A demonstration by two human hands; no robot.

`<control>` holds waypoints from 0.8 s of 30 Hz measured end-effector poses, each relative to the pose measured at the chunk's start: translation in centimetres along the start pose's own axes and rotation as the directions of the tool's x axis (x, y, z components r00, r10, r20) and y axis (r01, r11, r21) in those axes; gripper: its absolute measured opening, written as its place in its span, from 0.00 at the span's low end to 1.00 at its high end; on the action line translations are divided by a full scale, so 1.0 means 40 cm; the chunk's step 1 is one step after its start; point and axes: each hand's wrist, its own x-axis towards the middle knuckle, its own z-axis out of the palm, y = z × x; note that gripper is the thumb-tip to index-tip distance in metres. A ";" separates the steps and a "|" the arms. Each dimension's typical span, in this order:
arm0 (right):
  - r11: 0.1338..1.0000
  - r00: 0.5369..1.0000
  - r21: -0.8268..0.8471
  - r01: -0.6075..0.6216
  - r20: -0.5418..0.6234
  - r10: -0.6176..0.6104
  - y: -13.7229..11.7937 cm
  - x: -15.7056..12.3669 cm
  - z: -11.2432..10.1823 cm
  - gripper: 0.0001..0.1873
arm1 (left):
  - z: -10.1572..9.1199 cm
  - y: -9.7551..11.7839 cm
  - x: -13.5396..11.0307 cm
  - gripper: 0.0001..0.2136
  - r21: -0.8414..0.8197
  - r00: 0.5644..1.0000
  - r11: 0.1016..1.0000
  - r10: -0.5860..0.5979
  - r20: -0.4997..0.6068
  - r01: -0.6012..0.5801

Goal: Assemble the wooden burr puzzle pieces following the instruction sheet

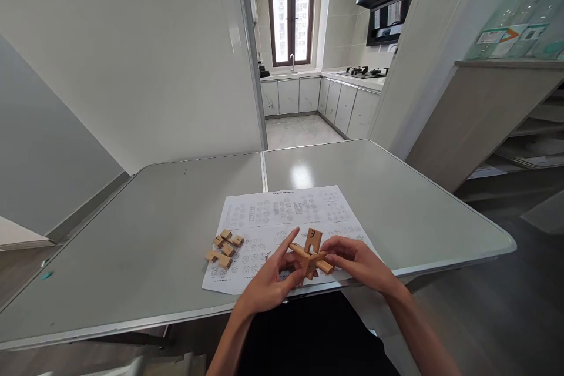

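A partly joined wooden burr puzzle [312,254] is held just above the table's near edge, its notched pieces crossing one another. One upright piece bears a dark mark on its face. My left hand [274,279] grips the puzzle from the left and below, thumb in front, index finger pointing up. From the right, my right hand [356,259] pinches a piece of the same puzzle between thumb and fingers. Several loose notched wooden pieces [227,248] lie to the left, on the edge of a printed instruction sheet [259,211]. Some fingertips are hidden behind the wood.
The pale glossy table [167,235] has a seam across it and a rounded right corner. A small green bit [47,275] lies at its left. Plastic bottles [513,26] stand on a shelf unit [493,94] at right. Beyond a doorway is a kitchen counter [288,76].
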 end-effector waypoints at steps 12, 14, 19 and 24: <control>0.996 0.999 -0.078 0.040 0.014 -0.039 -0.002 -0.004 0.001 0.14 | 0.010 0.011 -0.003 0.39 0.114 1.000 0.994 -0.002 0.023 -0.001; 0.996 0.999 -0.082 0.047 0.005 -0.046 -0.001 -0.004 0.000 0.14 | 0.010 0.011 -0.002 0.39 0.134 1.000 0.991 0.003 0.017 -0.005; 0.998 0.998 -0.045 0.054 0.015 -0.053 0.000 -0.006 -0.004 0.12 | 0.009 0.016 0.004 0.40 0.147 1.000 0.989 -0.003 0.023 -0.001; 0.994 0.997 -0.077 0.081 0.020 -0.079 -0.005 -0.010 -0.004 0.13 | 0.012 0.018 0.009 0.44 0.124 0.998 0.992 0.003 0.059 -0.010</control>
